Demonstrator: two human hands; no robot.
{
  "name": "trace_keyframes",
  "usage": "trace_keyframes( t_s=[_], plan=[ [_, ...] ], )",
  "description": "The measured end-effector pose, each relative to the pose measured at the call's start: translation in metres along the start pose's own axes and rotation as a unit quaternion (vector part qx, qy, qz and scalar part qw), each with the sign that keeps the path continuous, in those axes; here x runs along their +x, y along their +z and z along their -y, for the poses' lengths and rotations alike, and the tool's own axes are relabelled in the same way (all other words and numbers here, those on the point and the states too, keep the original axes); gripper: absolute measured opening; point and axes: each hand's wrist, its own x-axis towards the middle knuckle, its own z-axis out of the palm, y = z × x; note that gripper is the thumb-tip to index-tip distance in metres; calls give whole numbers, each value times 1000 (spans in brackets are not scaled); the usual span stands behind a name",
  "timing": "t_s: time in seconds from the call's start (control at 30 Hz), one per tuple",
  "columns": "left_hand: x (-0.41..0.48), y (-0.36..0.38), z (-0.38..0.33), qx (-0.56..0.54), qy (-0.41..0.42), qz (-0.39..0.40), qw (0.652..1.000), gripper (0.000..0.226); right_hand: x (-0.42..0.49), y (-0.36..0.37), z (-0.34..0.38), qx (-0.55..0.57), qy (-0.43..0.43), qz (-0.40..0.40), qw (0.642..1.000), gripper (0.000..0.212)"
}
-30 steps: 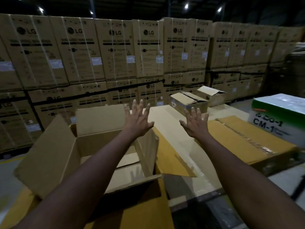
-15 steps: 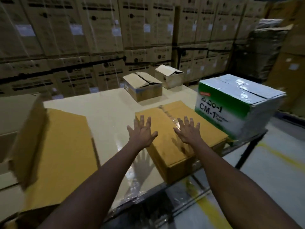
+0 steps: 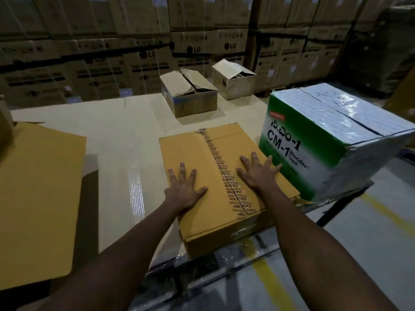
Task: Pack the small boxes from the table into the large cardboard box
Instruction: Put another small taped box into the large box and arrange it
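Both hands lie flat. The left hand [image 3: 184, 189] and the right hand [image 3: 258, 173] rest palm-down, fingers straight and spread, on the top face of the flat brown box [image 3: 197, 151], one on each side of its tape seam [image 3: 226, 178]. Neither hand is curled round anything, so I have no grip on it yet.

Task status, as I judge it:
1. The flat brown box sits under both palms on the table [image 3: 125, 135], at the edge nearest the wrists. It is not lifted.
2. The green-and-white box [image 3: 332, 140] stands just beside the right fingertips. I cannot tell whether they touch it.
3. An open carton [image 3: 190, 102] and a second open carton [image 3: 233, 83] stand well beyond the fingertips, near each other.
4. Only a flap of the large cardboard box [image 3: 38, 198] shows, well to the outside of the left hand. Its interior is out of view, so I cannot confirm any box packed.

Four boxes are therefore left to move.

Materials:
- Flat brown box: matte corrugated board, low and broad, sealed with glossy printed tape.
- Green-and-white box: taller, near-cubic, with a shiny film wrap that may slip.
- Open cartons: dull grey-brown board with loose, creased flaps.
- Table: smooth pale top that reflects the lights.
- Stacked cartons [image 3: 202, 48] form the wall beyond.
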Motion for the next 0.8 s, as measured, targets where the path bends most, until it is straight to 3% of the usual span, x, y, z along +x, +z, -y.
trace_keyframes(
  t_s=[0.33,0.5,0.8],
  plan=[
    [8,-1,8,-62,-30,-120,990,101,12,2,5,13,-14,24,1000,89],
    [-2,-7,33,-39,-63,-112,991,93,-3,9,29,24,-39,12,999,91],
    [-23,-17,63,-8,-112,-40,993,108,-26,17,56,14,-58,-5,998,90]
  ],
)
